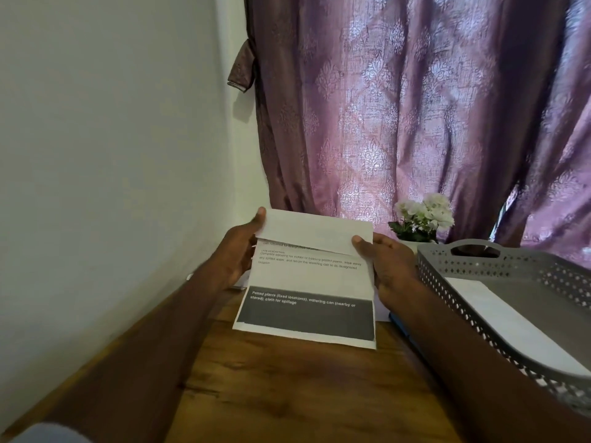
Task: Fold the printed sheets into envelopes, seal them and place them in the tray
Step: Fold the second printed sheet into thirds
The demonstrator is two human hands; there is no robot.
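my forearms are bare to the hands; left hand (235, 251), right hand (388, 266). pale grey-blue sleeve (48, 434) at lower left.

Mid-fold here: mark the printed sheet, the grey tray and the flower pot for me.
printed sheet (307, 276): head view, on its white middle below the text lines.
grey tray (460, 276): head view, on its perforated near wall.
flower pot (425, 215): head view, on the white blossoms.

— From my remote seat, I read the printed sheet (307, 276) as white, with a dark grey band carrying white lettering.

— Agreed. At two o'clock I see a mauve damask-patterned curtain (415, 107); at three, a grey tray (463, 260) with diamond perforations; brown wood-grain bench (287, 378).
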